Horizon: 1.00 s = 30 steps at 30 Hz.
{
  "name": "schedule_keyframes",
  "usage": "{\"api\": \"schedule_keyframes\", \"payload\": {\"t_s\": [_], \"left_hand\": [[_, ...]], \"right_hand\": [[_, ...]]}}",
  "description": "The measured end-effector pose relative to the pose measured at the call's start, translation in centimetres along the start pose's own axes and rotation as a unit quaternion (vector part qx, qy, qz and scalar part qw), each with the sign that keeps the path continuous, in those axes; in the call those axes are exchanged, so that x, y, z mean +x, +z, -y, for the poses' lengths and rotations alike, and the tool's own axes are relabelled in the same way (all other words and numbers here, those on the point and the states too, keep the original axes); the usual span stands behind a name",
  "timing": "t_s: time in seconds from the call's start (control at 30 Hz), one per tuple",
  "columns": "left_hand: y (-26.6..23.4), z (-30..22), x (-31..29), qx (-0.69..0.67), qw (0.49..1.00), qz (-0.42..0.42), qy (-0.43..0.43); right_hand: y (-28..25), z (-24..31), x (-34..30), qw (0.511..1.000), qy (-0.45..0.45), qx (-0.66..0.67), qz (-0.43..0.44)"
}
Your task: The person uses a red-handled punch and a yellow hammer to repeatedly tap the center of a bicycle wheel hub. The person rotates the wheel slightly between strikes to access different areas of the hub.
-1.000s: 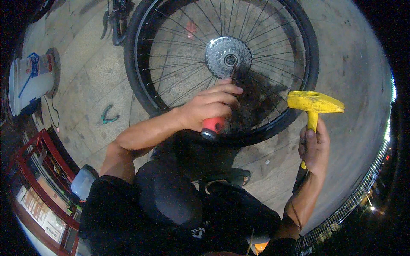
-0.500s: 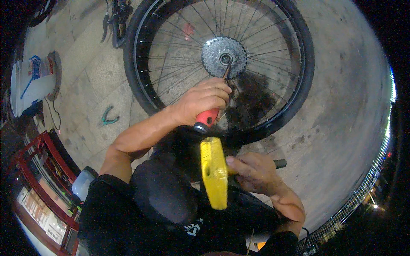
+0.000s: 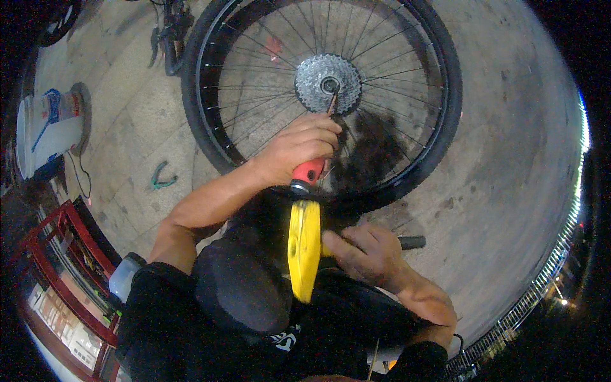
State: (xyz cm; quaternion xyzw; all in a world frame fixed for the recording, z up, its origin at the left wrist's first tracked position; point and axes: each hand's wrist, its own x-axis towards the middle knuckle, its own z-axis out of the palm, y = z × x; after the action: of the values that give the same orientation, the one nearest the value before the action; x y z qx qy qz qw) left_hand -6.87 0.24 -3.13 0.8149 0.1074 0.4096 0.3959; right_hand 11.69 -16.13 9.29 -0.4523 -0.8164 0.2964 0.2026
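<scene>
A bicycle wheel [image 3: 450, 121] lies flat on the floor, its silver cassette [image 3: 310, 79] facing up. My left hand [image 3: 298, 145] is closed around a red-handled screwdriver [image 3: 309, 170], whose shaft points away from me with its tip at the ring in the middle of the cassette. In my right hand [image 3: 368, 256] is a hammer with a yellow head [image 3: 304, 251], gripped by its handle, whose black end sticks out to the right. The hammer head is right at the screwdriver's butt end; whether they touch I cannot tell.
Pliers with teal handles [image 3: 164, 176] lie on the floor to the left. Beyond them stands a white bucket [image 3: 51, 134]. A red metal frame [image 3: 63, 261] and a pale container [image 3: 126, 278] are at the lower left. Dark bicycle parts [image 3: 170, 41] lie at the far left of the wheel.
The hammer has swung slightly left and forward, bringing its head up to the screwdriver's end. My left hand keeps its grip, with the screwdriver tip still at the cassette's centre.
</scene>
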Motion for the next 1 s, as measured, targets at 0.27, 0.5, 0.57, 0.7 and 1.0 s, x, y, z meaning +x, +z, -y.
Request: {"api": "schedule_keyframes", "payload": {"t_s": [0.27,0.5,0.57,0.7,1.0], "left_hand": [[1.7,-0.1,-0.2,0.023,0.999,-0.031,-0.002],[2.9,-0.8,0.1,0.071,0.996,-0.062,-0.003],[3.4,-0.9,0.1,0.081,0.994,-0.07,-0.005],[3.8,-1.1,0.9,0.101,0.99,-0.095,-0.01],[4.0,-1.5,0.6,0.093,0.99,-0.104,-0.027]], "right_hand": [[1.0,-0.3,-0.6,0.997,-0.032,-0.046,-0.05],[0.1,-0.7,-1.6,1.0,-0.01,-0.003,-0.005],[0.6,-1.0,-2.0,0.999,0.036,-0.016,-0.011],[0.7,-1.7,-3.1,0.998,-0.026,-0.001,-0.052],[0.7,-1.1,-3.6,0.998,-0.002,0.039,-0.049]]}}
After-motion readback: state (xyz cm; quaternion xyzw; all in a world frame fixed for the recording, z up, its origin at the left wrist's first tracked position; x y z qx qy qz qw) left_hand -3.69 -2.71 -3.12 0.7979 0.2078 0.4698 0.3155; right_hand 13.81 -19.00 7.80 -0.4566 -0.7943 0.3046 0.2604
